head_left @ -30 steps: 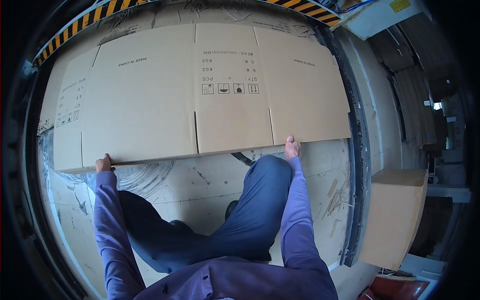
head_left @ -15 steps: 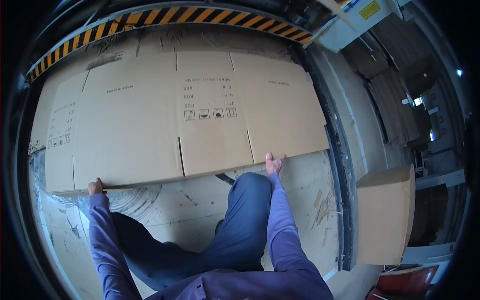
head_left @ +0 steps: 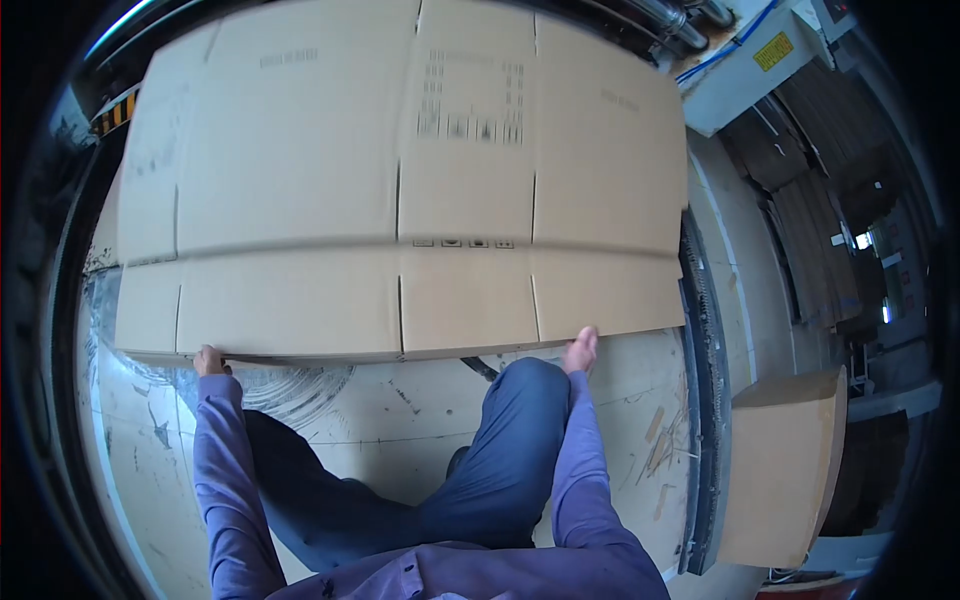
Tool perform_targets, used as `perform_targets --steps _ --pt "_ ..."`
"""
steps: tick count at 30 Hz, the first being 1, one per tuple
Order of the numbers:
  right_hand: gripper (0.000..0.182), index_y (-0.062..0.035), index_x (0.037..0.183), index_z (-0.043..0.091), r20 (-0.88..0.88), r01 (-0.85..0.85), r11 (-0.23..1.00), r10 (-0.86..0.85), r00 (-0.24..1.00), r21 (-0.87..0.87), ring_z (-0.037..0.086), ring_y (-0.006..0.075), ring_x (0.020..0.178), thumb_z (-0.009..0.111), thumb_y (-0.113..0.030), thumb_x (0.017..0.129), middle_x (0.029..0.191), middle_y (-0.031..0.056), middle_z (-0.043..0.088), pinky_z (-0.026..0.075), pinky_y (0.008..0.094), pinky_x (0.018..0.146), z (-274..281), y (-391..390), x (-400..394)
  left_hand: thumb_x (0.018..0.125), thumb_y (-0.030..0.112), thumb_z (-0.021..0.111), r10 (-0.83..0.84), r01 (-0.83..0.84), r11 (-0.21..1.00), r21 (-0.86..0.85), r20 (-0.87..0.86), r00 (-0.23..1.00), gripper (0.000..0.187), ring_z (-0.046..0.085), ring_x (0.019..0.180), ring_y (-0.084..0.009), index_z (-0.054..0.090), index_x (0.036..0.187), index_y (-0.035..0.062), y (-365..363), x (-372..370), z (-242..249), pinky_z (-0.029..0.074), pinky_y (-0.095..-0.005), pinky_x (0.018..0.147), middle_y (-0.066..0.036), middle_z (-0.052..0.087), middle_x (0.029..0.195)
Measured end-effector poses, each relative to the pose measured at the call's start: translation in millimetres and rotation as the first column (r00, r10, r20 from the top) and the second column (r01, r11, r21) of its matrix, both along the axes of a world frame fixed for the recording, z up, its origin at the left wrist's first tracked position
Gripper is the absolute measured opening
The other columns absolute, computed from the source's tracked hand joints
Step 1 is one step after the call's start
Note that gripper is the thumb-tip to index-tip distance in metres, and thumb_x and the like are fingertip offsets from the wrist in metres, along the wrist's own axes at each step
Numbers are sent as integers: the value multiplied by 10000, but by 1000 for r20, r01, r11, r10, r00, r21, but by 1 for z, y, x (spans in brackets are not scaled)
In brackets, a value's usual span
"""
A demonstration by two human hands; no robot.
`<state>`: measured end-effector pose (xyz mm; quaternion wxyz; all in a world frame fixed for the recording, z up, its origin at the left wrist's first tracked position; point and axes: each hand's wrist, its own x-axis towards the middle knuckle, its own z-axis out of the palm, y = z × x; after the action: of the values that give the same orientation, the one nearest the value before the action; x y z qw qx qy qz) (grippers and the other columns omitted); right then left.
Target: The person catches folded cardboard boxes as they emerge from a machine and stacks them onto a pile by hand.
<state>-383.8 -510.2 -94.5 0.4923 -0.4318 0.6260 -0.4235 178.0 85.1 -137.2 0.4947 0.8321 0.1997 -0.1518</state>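
Flattened cardboard boxes (head_left: 290,300) lie stacked in front of me, slotted flaps along the near edge. Another flattened box (head_left: 290,170), printed and blurred by motion, overlaps them from the far side; its near edge crosses just above a row of small printed symbols. At the near left edge, my left hand (head_left: 210,361) is closed on the lower cardboard, fingers partly hidden. Toward the near right corner, my right hand (head_left: 582,350) grips the same edge, its fingers mostly out of sight.
A dark metal rail (head_left: 706,400) runs along the right side. Beyond it stands a cardboard box (head_left: 775,480), with stacked brown cardboard (head_left: 815,235) farther back. Cardboard scraps (head_left: 660,450) litter the floor. Machinery with a yellow label (head_left: 773,52) is at the upper right.
A second flattened box has come in from the far side over the lower ones, covering most of their print and most of the striped bar. Both hands stay at the near edge.
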Motion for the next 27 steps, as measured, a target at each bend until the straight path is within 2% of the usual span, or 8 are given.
perform_targets --steps 2,4,7,10,12,16,21,27 --pt "774 -169 1361 214 163 69 976 -104 981 207 373 366 1183 511 -580 776 1351 157 287 328 531 919 61 22 22 815 485 449 541 -553 811 -190 -116 833 496 488 650 -247 522 1017 38 -50 -39 95 426 -416 561 -144 515 787" --pt "846 -127 1360 190 171 41 955 -94 981 295 351 373 1195 528 -608 750 1374 146 233 300 551 935 69 15 18 840 510 412 476 -493 805 -330 -136 869 527 508 790 -260 459 1135 76 -67 -61 130 445 -423 591 -149 519 943" --pt "852 -53 1289 280 62 47 946 -71 996 320 383 344 1148 658 -532 693 1291 154 315 380 554 880 68 22 25 834 500 466 225 -203 755 -623 -44 973 541 541 782 -277 479 1102 29 -43 -47 71 466 -427 620 -142 533 976" --pt "812 -22 1255 315 -3 59 938 -61 998 342 390 316 1123 698 -462 690 1253 134 344 433 555 830 70 20 29 820 484 506 246 -293 859 -419 -163 955 544 564 720 -274 511 1022 -22 -52 -43 72 467 -414 572 -135 538 956" --pt "815 -5 1249 315 1 -6 933 5 1000 359 386 321 1132 685 -477 698 1268 130 333 422 568 835 73 18 29 816 482 509 121 -133 985 -108 -110 986 543 576 694 -272 542 953 -43 -50 -37 69 462 -401 540 -157 553 905" --pt "854 -15 1281 262 -133 -31 914 92 987 404 371 334 1151 667 -498 705 1287 135 315 401 587 846 69 3 37 808 484 508 10 -16 970 242 25 1000 595 577 646 -291 578 846 -106 -48 -15 50 449 -391 524 -211 575 798" --pt "918 -35 1325 167 -248 72 907 37 968 414 366 358 1158 645 -524 711 1314 149 295 373 606 865 68 -4 45 803 509 485 -40 29 966 258 35 999 675 567 655 -323 569 876 -156 -48 -17 55 440 -394 575 -254 585 778" --pt "887 -67 1348 84 -174 -54 844 172 970 533 369 387 1162 548 -554 771 1345 156 276 351 623 874 57 -25 38 793 538 497 -54 50 971 233 11 998 705 538 575 -293 567 882 -158 -63 -24 72 418 -384 516 -248 578 749"
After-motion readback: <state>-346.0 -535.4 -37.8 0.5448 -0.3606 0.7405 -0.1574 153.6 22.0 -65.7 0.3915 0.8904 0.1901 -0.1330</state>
